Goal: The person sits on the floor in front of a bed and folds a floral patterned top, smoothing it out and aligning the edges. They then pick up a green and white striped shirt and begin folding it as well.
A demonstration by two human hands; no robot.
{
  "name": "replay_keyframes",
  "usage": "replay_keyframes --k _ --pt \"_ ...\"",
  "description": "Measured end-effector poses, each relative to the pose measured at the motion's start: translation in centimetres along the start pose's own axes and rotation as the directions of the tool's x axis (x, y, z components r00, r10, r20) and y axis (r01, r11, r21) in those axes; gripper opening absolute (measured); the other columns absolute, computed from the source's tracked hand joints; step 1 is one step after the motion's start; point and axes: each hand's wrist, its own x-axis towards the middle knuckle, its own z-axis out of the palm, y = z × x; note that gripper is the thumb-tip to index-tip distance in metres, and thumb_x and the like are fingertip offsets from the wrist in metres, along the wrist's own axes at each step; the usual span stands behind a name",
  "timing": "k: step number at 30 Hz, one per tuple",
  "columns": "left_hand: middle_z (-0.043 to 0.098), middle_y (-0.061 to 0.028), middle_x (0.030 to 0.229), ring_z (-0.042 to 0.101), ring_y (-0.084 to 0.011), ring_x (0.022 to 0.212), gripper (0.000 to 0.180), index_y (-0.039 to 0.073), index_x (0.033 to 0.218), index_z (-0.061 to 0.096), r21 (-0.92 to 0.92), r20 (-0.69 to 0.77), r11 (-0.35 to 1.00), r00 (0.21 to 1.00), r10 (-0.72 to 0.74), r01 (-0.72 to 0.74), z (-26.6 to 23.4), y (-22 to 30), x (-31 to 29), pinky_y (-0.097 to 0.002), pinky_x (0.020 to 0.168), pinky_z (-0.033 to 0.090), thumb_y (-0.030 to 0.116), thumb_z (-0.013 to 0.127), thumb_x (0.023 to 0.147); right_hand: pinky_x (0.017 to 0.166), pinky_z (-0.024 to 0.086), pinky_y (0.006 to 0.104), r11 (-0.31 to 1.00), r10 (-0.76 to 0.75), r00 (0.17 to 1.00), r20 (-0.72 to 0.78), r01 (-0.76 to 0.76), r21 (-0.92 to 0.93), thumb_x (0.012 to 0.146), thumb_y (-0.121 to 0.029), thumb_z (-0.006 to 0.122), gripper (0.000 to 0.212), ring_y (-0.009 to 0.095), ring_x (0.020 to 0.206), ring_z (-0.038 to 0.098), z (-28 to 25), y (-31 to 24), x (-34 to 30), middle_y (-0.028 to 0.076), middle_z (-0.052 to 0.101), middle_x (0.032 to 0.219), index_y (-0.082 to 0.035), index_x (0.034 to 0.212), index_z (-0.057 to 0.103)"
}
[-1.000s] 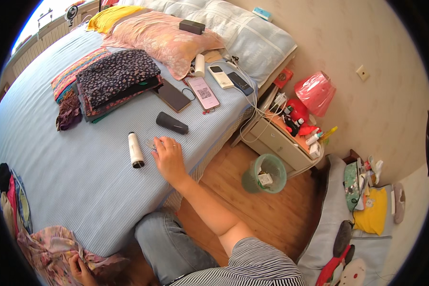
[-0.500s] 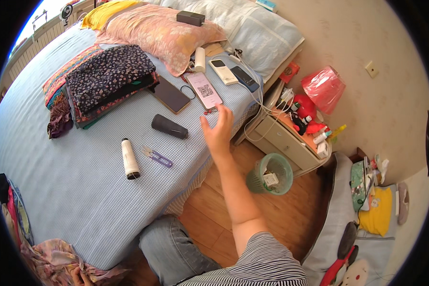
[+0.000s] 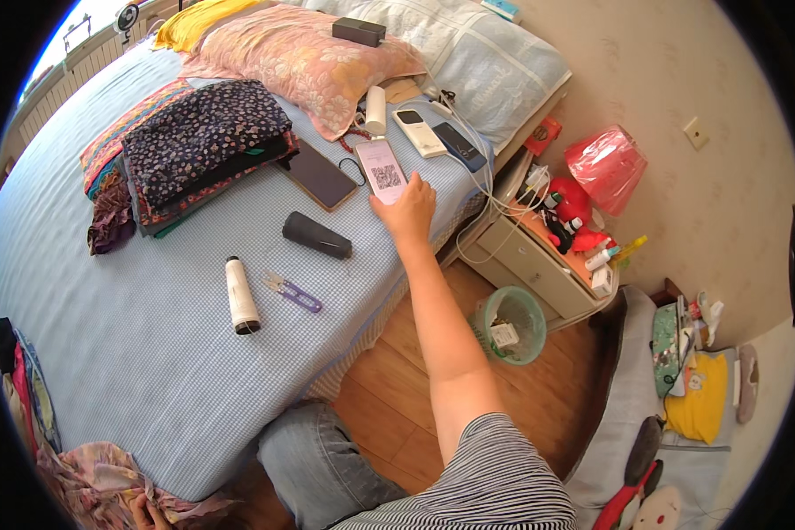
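Note:
My right hand (image 3: 406,210) reaches over the bed's edge and closes on the lower end of a phone (image 3: 382,168) with a pink screen and a square code. Thumb and fingers sit at opposite sides of the phone, which lies on the bed. At the lower left edge, my left hand (image 3: 148,512) shows only in part, its fingers bent at a crumpled floral cloth (image 3: 97,473). Nearer on the bed lie a dark thread cone (image 3: 316,236), a white thread cone (image 3: 242,299) and purple-handled thread snips (image 3: 295,292).
Folded fabrics (image 3: 203,141) lie beside a dark-screened phone (image 3: 322,177). Beyond are a white device (image 3: 420,132), a blue phone (image 3: 459,146), cables and a pillow (image 3: 300,62). Right of the bed stand a cluttered nightstand (image 3: 526,256) and a green wastebasket (image 3: 528,309).
My right hand has moved slightly forward and closed from spread fingers onto the lower end of the pink-screened phone. The left hand stays at the floral cloth.

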Motion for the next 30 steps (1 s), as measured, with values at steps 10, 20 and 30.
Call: replay_keyframes --k 10,20,30 --pt "0.059 -0.0119 0.107 0.052 -0.0250 0.098 0.021 0.000 0.105 0.062 0.027 0.019 0.993 0.993 -0.119 0.118 -0.1 0.8 -0.2 -0.0340 0.088 0.042 0.012 0.057 0.088 0.088 0.038 0.0473 0.999 -0.046 0.988 -0.150 0.048 0.008 0.060 -0.030 0.080 0.080 0.036 0.097 0.045 -3.4 -1.1 -7.6 0.022 0.049 0.101 0.010 0.118 0.040" --pt "0.062 -0.0131 0.104 0.054 -0.0263 0.097 0.022 0.002 0.105 0.064 0.157 -0.015 0.986 0.999 0.053 -0.050 0.0 1.0 -0.2 -0.0352 0.089 0.041 0.014 0.059 0.087 0.088 0.037 0.0496 0.996 0.036 0.993 -0.116 -0.027 0.085 0.061 -0.028 0.079 0.082 0.036 0.099 0.043 -4.4 -1.6 -9.7 0.021 0.045 0.104 0.007 0.121 0.038" --pt "0.062 -0.0127 0.101 0.054 -0.0254 0.095 0.022 0.000 0.104 0.063 0.104 -0.032 0.994 0.999 0.036 -0.033 0.0 -0.7 0.0 -0.0351 0.088 0.042 0.012 0.059 0.087 0.093 0.034 0.0504 0.993 0.065 0.991 -0.119 -0.053 0.102 0.062 -0.027 0.079 0.081 0.037 0.104 0.041 -4.4 -1.8 -10.3 0.022 0.045 0.109 0.007 0.122 0.036"
